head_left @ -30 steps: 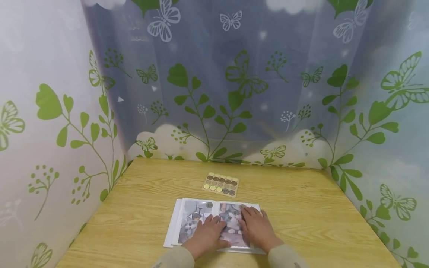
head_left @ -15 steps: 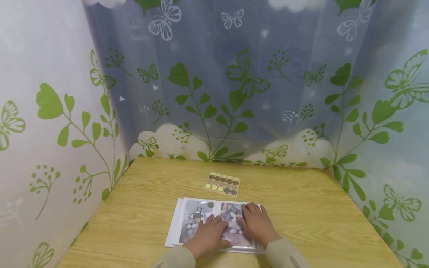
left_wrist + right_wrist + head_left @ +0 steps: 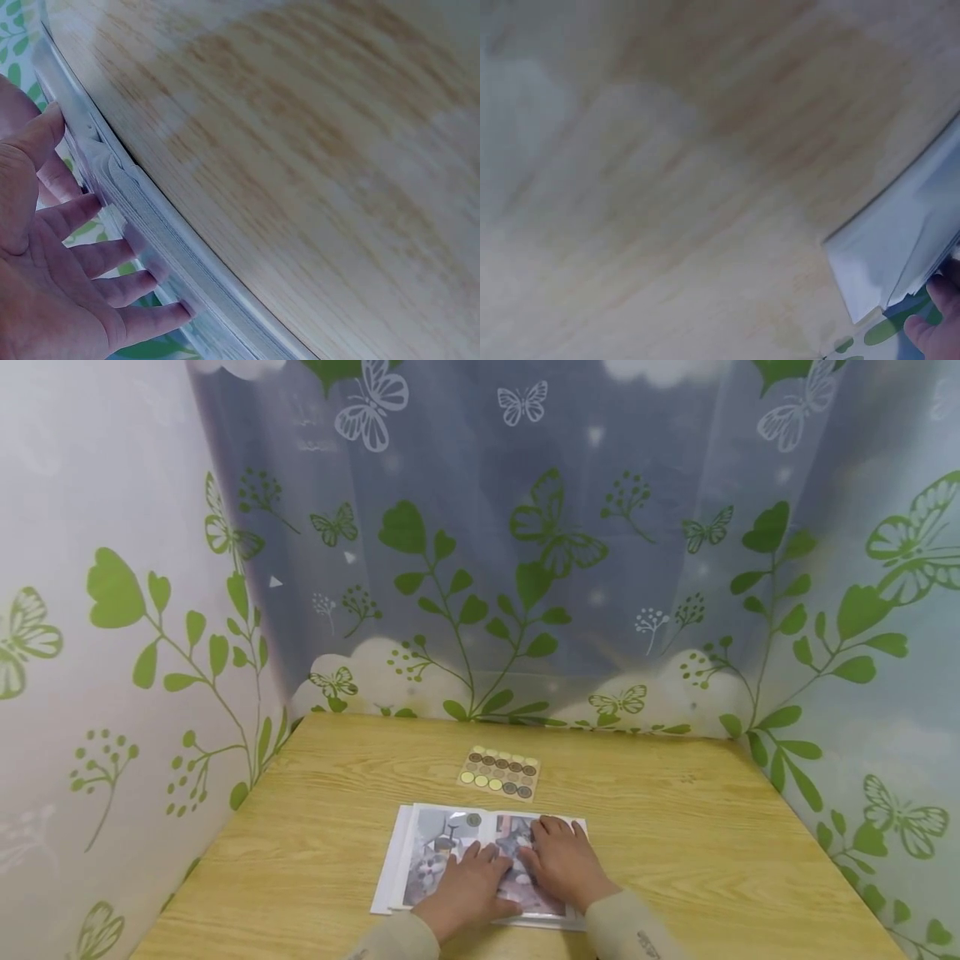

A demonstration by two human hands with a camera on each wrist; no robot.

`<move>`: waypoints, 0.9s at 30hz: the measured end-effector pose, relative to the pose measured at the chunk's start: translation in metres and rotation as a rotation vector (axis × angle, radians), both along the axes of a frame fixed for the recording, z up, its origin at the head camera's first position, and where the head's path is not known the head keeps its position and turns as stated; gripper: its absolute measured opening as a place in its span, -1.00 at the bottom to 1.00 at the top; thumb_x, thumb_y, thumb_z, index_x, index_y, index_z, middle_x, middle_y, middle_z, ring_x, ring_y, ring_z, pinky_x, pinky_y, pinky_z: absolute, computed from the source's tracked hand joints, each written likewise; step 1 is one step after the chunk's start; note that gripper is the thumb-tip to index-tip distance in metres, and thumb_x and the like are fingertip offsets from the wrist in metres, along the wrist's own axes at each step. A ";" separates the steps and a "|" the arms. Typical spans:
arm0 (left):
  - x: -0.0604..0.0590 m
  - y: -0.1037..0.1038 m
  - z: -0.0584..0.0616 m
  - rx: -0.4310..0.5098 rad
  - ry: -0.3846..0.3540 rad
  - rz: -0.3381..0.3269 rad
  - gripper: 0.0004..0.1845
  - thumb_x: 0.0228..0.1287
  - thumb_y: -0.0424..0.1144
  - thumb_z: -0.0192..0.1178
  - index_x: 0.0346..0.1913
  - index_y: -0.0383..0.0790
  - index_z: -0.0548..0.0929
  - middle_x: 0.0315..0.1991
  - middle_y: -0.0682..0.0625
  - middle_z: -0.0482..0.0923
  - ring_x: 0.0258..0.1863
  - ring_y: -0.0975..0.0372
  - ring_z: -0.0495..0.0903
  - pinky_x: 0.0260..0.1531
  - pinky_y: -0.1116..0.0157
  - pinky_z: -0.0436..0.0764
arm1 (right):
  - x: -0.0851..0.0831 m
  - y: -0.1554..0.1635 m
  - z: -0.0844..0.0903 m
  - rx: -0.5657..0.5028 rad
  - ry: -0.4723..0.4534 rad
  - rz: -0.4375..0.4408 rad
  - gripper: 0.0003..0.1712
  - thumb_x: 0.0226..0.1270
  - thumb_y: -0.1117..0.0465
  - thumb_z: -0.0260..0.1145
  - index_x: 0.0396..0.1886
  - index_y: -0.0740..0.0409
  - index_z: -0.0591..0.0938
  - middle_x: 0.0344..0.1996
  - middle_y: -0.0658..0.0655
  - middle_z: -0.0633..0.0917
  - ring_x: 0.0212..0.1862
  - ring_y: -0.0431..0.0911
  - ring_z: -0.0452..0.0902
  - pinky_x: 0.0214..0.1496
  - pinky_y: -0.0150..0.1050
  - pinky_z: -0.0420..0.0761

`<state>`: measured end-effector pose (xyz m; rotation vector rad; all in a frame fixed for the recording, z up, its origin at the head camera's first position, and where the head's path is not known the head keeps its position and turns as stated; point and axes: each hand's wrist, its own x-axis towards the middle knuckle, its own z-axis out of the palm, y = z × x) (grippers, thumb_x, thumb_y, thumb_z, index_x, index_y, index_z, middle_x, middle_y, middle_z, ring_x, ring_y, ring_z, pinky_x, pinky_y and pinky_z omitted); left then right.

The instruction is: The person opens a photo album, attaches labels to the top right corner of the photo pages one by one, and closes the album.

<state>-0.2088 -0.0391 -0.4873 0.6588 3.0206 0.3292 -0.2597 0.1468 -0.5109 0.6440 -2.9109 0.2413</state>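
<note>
Head view: cloth [image 3: 450, 568] hangs to the left of the left hand [image 3: 468, 883], beyond it and round past the right hand [image 3: 564, 856]; softly creased, printed with green heart-shaped leaves and butterflies, whitish at the sides, blue-grey behind. Under both hands, table [image 3: 675, 827]: flat, yellowish, streaky wood-grain surface. On it, directly beneath both hands, book [image 3: 435, 847] lies open: rectangular, white cover jutting out left of the left hand, pages glossy with some sheen. Left page has a greyish picture, round sticker [image 3: 473, 819] in its upper right corner, beyond the left fingertips.

Left hand: released, fingers straight and spread, resting across the middle of the book; beige left sleeve [image 3: 401, 937] behind it. Ahead of the hands, apart from the book, sheet [image 3: 498, 773]: flat tan rectangle, rows of small circles, yellow, brown, greyish. Right page, between and under the hands: grey and pink picture, partly covered. Right hand: also released, fingers extended, resting on that page; right sleeve [image 3: 630, 927] beige, small dark mark.

Left wrist view: fingertips touch a clear, plastic-looking page; layered thin page edges beside them, wavy near the thumb. Right wrist view: few fingers at the lower right, next to the white cover corner; wood grain blurred.
</note>
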 end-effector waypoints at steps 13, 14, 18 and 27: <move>-0.002 0.000 -0.004 0.024 -0.007 -0.004 -0.23 0.09 0.28 0.34 0.27 -0.13 0.55 0.32 -0.19 0.43 0.33 -0.16 0.35 0.19 -0.29 0.37 | 0.015 0.000 -0.004 -0.011 0.010 0.011 -0.38 0.51 -0.07 0.07 0.28 0.33 0.49 0.28 0.33 0.47 0.33 0.21 0.36 0.36 0.24 0.29; -0.002 0.000 -0.005 0.026 -0.008 -0.005 -0.23 0.08 0.28 0.34 0.27 -0.13 0.55 0.32 -0.19 0.43 0.33 -0.17 0.35 0.19 -0.29 0.37 | 0.015 0.001 -0.004 -0.004 0.012 0.012 -0.38 0.51 -0.08 0.07 0.28 0.33 0.49 0.28 0.33 0.47 0.33 0.20 0.36 0.36 0.24 0.29; -0.002 0.000 -0.005 0.024 -0.015 -0.002 -0.23 0.08 0.28 0.34 0.27 -0.13 0.54 0.32 -0.20 0.43 0.33 -0.16 0.34 0.19 -0.28 0.37 | 0.017 0.002 -0.006 0.024 0.016 0.008 -0.38 0.52 -0.09 0.06 0.29 0.30 0.49 0.31 0.31 0.45 0.35 0.19 0.35 0.36 0.24 0.30; -0.002 0.001 -0.004 0.019 -0.016 -0.001 -0.23 0.09 0.27 0.35 0.27 -0.13 0.54 0.32 -0.20 0.43 0.33 -0.16 0.35 0.20 -0.28 0.37 | 0.019 0.003 -0.006 0.044 0.032 0.006 -0.40 0.53 -0.09 0.04 0.30 0.25 0.50 0.32 0.30 0.45 0.35 0.18 0.34 0.37 0.25 0.28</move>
